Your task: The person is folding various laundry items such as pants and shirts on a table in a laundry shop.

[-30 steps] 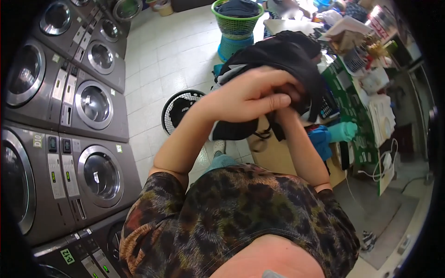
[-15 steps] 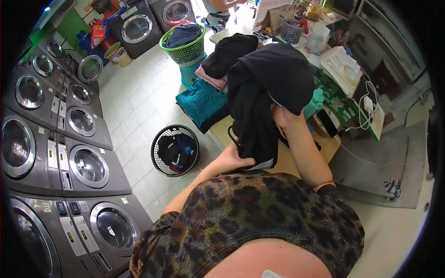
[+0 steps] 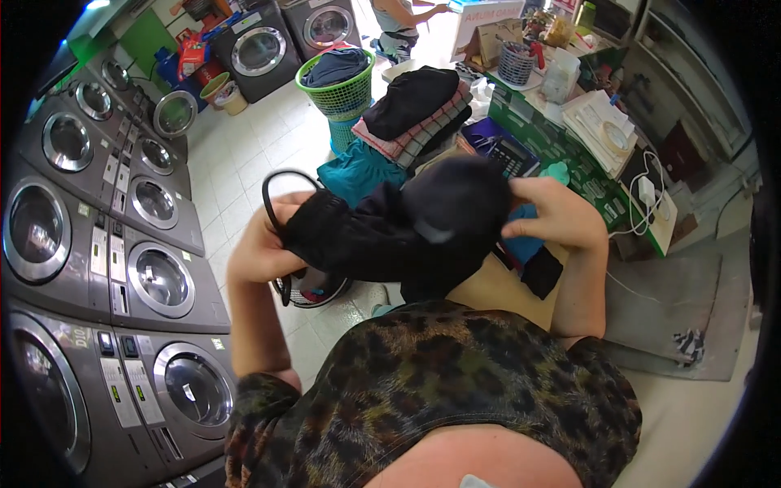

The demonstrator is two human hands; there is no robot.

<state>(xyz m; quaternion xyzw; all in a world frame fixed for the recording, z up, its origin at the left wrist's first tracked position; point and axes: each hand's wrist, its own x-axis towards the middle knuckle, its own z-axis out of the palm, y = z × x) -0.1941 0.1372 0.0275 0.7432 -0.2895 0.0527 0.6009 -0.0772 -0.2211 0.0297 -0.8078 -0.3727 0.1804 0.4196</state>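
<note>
A black drawstring garment [image 3: 374, 236] stretches between my hands above the table, its right part bunched and blurred by motion. On its gathered, elastic-looking edge my left hand [image 3: 268, 244] is closed, and a loop of black cord stands out beside the fingers. My right hand [image 3: 557, 213] curls at the other end, thumb and fingertips meeting the cloth's edge. Beneath lies the tan tabletop [image 3: 488, 291], with a small folded black cloth [image 3: 541, 272] and a blue cloth [image 3: 525, 226] near my right hand. Behind the garment rests a teal cloth [image 3: 358, 172].
Folded checked cloths [image 3: 423, 130] with a black garment [image 3: 413, 99] on top are stacked at the far side. Beyond stands a green basket [image 3: 342, 96] of laundry. A calculator [image 3: 511, 154] lies by the green counter [image 3: 541, 134]. Washing machines [image 3: 167, 276] line the left; a person [image 3: 397, 24] stands far off.
The black garment has come down and spread sideways. My left hand has moved left and up, my right hand right, farther apart. The folded stack and calculator now show.
</note>
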